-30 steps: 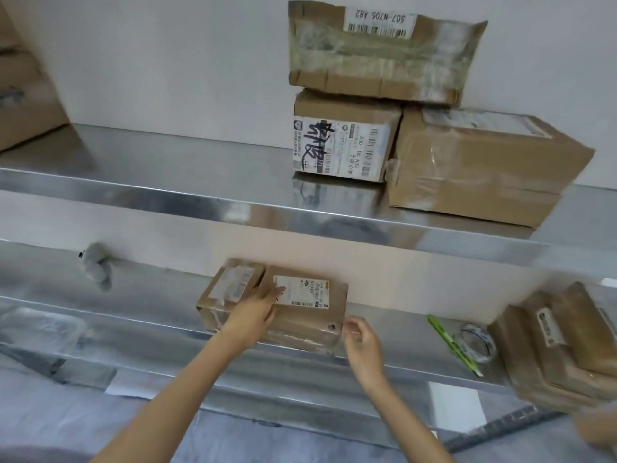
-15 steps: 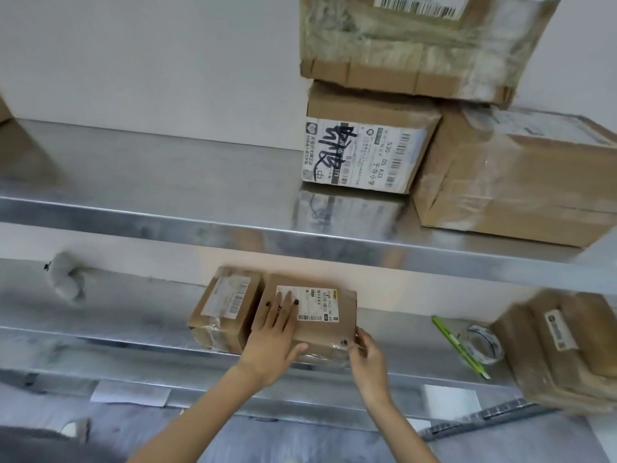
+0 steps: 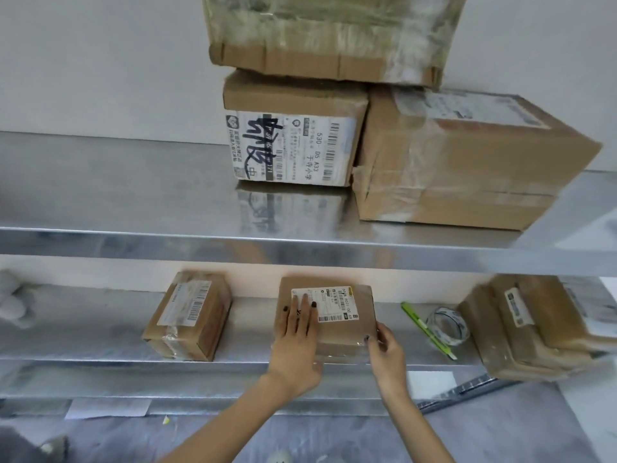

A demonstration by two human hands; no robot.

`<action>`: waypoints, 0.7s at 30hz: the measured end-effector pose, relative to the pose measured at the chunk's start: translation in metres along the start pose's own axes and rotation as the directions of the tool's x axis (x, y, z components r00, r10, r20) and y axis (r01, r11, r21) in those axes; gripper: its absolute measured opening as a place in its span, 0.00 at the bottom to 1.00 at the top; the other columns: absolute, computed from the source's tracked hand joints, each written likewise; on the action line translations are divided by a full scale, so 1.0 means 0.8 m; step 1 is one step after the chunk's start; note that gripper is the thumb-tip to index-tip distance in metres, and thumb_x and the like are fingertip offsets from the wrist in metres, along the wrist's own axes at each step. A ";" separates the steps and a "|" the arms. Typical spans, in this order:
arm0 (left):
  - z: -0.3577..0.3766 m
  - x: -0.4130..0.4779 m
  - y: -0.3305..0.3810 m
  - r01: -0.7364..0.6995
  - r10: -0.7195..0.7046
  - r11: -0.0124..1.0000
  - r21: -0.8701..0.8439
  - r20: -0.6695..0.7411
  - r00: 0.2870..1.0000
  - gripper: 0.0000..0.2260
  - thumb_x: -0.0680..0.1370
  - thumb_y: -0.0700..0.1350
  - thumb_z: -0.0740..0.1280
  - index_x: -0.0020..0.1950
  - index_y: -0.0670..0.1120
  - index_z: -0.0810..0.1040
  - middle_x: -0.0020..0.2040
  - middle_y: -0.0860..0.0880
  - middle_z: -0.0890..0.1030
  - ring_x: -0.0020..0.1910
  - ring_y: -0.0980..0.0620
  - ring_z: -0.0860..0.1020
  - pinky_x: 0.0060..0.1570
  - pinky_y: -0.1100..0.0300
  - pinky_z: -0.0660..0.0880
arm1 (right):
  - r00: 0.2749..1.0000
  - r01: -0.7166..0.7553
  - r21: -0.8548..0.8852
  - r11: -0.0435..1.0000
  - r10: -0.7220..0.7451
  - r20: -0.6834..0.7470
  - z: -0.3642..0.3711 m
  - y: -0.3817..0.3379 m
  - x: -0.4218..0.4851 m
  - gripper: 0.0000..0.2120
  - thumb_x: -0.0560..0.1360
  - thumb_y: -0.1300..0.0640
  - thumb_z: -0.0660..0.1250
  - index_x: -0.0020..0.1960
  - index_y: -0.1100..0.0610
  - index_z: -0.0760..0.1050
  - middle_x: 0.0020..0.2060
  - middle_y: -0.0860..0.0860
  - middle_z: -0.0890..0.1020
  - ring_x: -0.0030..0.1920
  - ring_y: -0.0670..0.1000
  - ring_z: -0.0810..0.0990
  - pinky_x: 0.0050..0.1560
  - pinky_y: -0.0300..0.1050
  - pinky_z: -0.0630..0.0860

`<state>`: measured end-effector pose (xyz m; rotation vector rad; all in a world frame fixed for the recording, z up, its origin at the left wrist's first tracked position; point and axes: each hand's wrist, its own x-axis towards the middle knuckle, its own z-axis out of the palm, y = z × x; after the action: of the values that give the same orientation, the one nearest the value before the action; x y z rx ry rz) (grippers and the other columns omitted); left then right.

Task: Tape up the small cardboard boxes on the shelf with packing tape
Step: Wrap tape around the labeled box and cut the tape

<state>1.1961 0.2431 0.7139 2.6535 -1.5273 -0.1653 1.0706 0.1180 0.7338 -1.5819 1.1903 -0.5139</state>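
Packing in progress: a person reaches both bare forearms up from six o'clock to a small box [image 3: 347, 335] lying flat on the lower shelf [image 3: 83, 329] of a metal rack, its near edge close to the shelf's front lip.

The left hand [image 3: 297, 342] lies palm-down on the left half of the box top. Its wrist is over the shelf edge and its dark-nailed fingers are straight and close together, pointing to twelve o'clock. The grip is flat and spread, holding nothing, with the fingertips resting on the left end of the white shipping label [image 3: 334, 304].

The right hand [image 3: 387, 355] comes in at four o'clock of the box with its fingers curled. Its grip pinches the near right corner, thumb tip on top and the other fingers down the side. Clear film glints along the box's front edge; whether any of it sits between the fingers cannot be told.

A second box [image 3: 190, 315], banded with clear tape, stands at nine o'clock, well apart from the first. At three o'clock lies a tape roll [image 3: 449, 325], just beside a green pen-like tool [image 3: 425, 329] — and beyond them a slumped stack of parcels [image 3: 521, 329].

On the upper shelf [image 3: 117, 195], at twelve o'clock, a box with a marker-scrawled label [image 3: 293, 128] touches a larger carton [image 3: 460, 162]. A worn, tape-wrapped carton [image 3: 334, 28] rests across both.
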 end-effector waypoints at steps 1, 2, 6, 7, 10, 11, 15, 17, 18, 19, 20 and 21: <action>0.001 0.005 0.016 0.006 -0.006 1.000 -0.007 -0.003 1.000 0.46 0.64 0.58 0.68 0.75 0.36 0.61 0.76 0.34 0.56 0.76 0.33 0.53 0.71 0.39 0.49 | 1.000 -0.004 -0.003 1.000 0.004 -0.013 -0.012 0.004 0.006 0.15 0.77 0.66 0.61 0.64 0.60 0.74 0.52 0.51 0.80 0.52 0.52 0.78 0.52 0.41 0.70; 0.003 0.009 0.031 0.011 -0.011 1.000 -0.017 -0.005 1.000 0.47 0.61 0.59 0.69 0.74 0.36 0.65 0.75 0.34 0.59 0.75 0.33 0.56 0.70 0.39 0.52 | 1.000 -0.006 -0.003 1.000 0.006 -0.020 -0.024 0.009 0.012 0.16 0.77 0.66 0.61 0.64 0.61 0.73 0.54 0.52 0.80 0.52 0.51 0.77 0.53 0.41 0.70; 0.006 0.031 0.085 0.009 -0.010 0.999 -0.050 -0.013 1.000 0.47 0.57 0.61 0.68 0.70 0.35 0.70 0.73 0.34 0.65 0.74 0.35 0.59 0.69 0.40 0.54 | 0.999 0.015 -0.019 1.000 -0.016 -0.041 -0.068 0.021 0.037 0.16 0.78 0.64 0.61 0.65 0.60 0.73 0.56 0.53 0.80 0.53 0.51 0.76 0.55 0.42 0.69; 0.007 0.036 0.098 0.011 -0.012 0.998 -0.066 -0.014 1.000 0.47 0.58 0.61 0.67 0.70 0.35 0.70 0.73 0.34 0.64 0.74 0.35 0.59 0.69 0.41 0.54 | 0.999 0.022 -0.027 0.999 -0.023 -0.042 -0.079 0.025 0.043 0.16 0.78 0.63 0.62 0.66 0.59 0.73 0.57 0.53 0.79 0.55 0.51 0.76 0.56 0.42 0.69; 0.012 0.047 0.129 0.029 -0.032 0.996 -0.083 -0.035 0.999 0.44 0.62 0.63 0.63 0.70 0.35 0.70 0.74 0.35 0.64 0.74 0.35 0.57 0.69 0.41 0.54 | 0.998 0.058 -0.051 0.997 -0.059 -0.010 -0.109 0.037 0.059 0.18 0.77 0.62 0.63 0.66 0.57 0.73 0.57 0.51 0.80 0.58 0.53 0.78 0.56 0.42 0.70; 0.013 0.050 0.137 0.038 -0.042 0.996 -0.082 -0.047 0.998 0.44 0.64 0.65 0.62 0.71 0.36 0.69 0.74 0.35 0.64 0.74 0.34 0.58 0.69 0.41 0.54 | 0.997 0.074 -0.044 0.996 -0.074 0.006 -0.118 0.040 0.064 0.17 0.77 0.62 0.64 0.66 0.57 0.73 0.57 0.51 0.80 0.57 0.53 0.79 0.55 0.41 0.70; 0.016 0.055 0.152 0.106 -0.113 0.989 -0.102 -0.069 0.991 0.45 0.70 0.70 0.58 0.75 0.38 0.63 0.77 0.37 0.58 0.76 0.36 0.55 0.70 0.42 0.51 | 0.992 0.070 -0.022 0.997 -0.067 0.103 -0.136 0.049 0.083 0.17 0.76 0.60 0.67 0.64 0.54 0.73 0.51 0.48 0.82 0.51 0.49 0.80 0.50 0.39 0.73; 0.013 0.055 0.152 0.131 -0.143 0.984 -0.119 -0.099 0.985 0.42 0.73 0.70 0.55 0.77 0.40 0.60 0.78 0.39 0.55 0.77 0.39 0.51 0.71 0.44 0.48 | 0.989 0.060 -0.013 0.998 -0.058 0.137 -0.140 0.055 0.089 0.17 0.75 0.61 0.68 0.63 0.54 0.73 0.50 0.47 0.82 0.52 0.49 0.80 0.52 0.43 0.76; 0.011 0.055 0.151 0.137 -0.149 0.985 -0.110 -0.112 0.983 0.40 0.74 0.69 0.54 0.76 0.41 0.62 0.78 0.40 0.58 0.77 0.39 0.53 0.72 0.46 0.48 | 0.987 0.058 -0.009 0.998 -0.056 0.152 -0.142 0.057 0.091 0.18 0.74 0.61 0.69 0.63 0.54 0.74 0.50 0.47 0.82 0.52 0.49 0.80 0.53 0.46 0.77; 0.007 0.056 0.150 0.142 -0.152 0.985 -0.094 -0.118 0.981 0.38 0.75 0.68 0.55 0.75 0.42 0.66 0.76 0.41 0.62 0.76 0.40 0.58 0.71 0.47 0.51 | 0.985 0.054 -0.010 0.999 -0.051 0.165 -0.143 0.057 0.092 0.18 0.74 0.60 0.69 0.63 0.54 0.73 0.50 0.46 0.82 0.52 0.49 0.80 0.54 0.49 0.78; 0.004 0.057 0.149 0.145 -0.155 0.986 -0.083 -0.132 0.979 0.35 0.75 0.67 0.55 0.72 0.43 0.70 0.74 0.42 0.68 0.74 0.41 0.65 0.71 0.48 0.55 | 0.984 0.046 -0.010 0.999 -0.044 0.174 -0.143 0.058 0.093 0.18 0.74 0.60 0.69 0.63 0.54 0.73 0.50 0.45 0.81 0.52 0.49 0.80 0.54 0.53 0.78; 0.001 0.058 0.148 0.153 -0.165 0.984 -0.093 -0.149 0.975 0.33 0.74 0.66 0.56 0.69 0.44 0.74 0.71 0.43 0.72 0.71 0.42 0.69 0.71 0.50 0.62 | 0.983 0.037 -0.010 0.999 -0.035 0.182 -0.144 0.059 0.095 0.18 0.74 0.60 0.69 0.63 0.54 0.73 0.50 0.44 0.81 0.52 0.49 0.80 0.54 0.56 0.79</action>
<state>1.1181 0.1436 0.7248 2.6530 -1.2362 -0.0263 0.9896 -0.0020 0.7158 -1.6272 1.0302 -0.3759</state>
